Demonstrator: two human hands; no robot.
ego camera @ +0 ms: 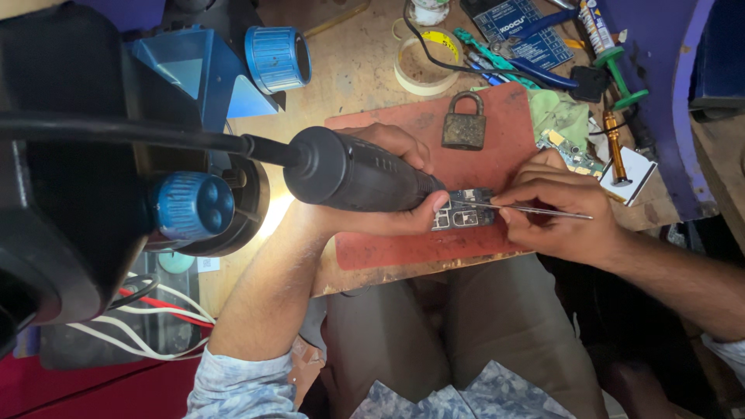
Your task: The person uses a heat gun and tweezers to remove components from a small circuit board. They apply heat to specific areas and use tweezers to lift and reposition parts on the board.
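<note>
— What's the bench like from where you stand?

— Worn wooden bench [365, 70], scuffed and crowded; a red mat [403, 248] lies at its near edge, right over the person's knees; a bright lamp glow spills onto the wood at the mat's left side.

— And round about?

— A brass padlock [464, 121] sits upright on the mat's far part; beyond it a roll of tape [423, 66], a blue-handled pair of pliers [543, 74] and a small green circuit board [570, 151] off the mat's right corner; a big black microscope body [70, 202] with blue knobs [192, 206] fills the left and hides that end of the bench; red and white wires [155, 310] trail beneath it.

— The hands?

— The left hand [388, 194] comes in from below, wrist bent, fingers wrapped tight round a thick black hot-air handpiece [353, 174], its cord running left; the nozzle end points at a dark circuit board [464, 209] lying on the mat between both hands; the right hand [559, 213] reaches in from the right, fingers pinched shut on thin metal tweezers [535, 209], tips laid over the board.
</note>
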